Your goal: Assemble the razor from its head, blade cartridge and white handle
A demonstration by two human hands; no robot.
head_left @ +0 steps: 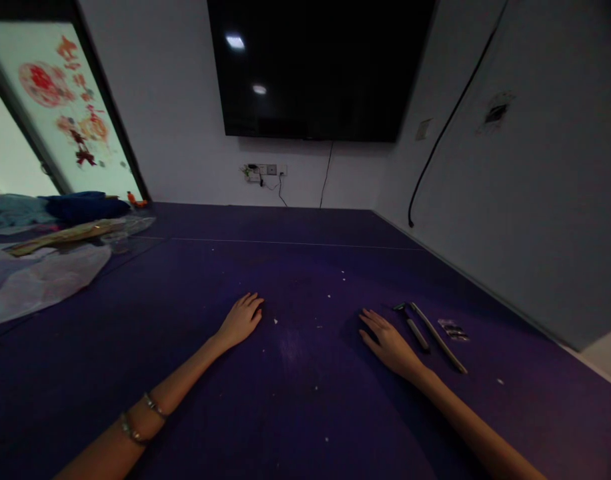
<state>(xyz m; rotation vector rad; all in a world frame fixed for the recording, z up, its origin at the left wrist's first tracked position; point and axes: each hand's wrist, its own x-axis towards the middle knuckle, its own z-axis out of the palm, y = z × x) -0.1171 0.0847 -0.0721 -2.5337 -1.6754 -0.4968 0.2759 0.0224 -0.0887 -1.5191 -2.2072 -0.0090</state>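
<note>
My left hand (241,321) lies palm down on the purple tabletop (295,360), fingers stretched forward, holding nothing. Two bracelets circle that forearm. On the right, my right hand (388,341) also rests flat with its fingers extended and nothing in them. Just beyond its outer side lies a small tool with a grey handle (417,335) and a dark angled head, perhaps a hammer. Beside that is a long, thin, slightly bent pale strip or stick (439,339). A small clear plastic packet (453,330) with dark contents is farther right. No hand touches these things.
White scraps (276,321) dot the tabletop. At the left edge are a plastic bag (53,283), a yellowish flat package (68,237) and dark blue cloth (88,207). A television (315,73) hangs above wall sockets (265,170); a black cable (443,130) dangles on the right wall.
</note>
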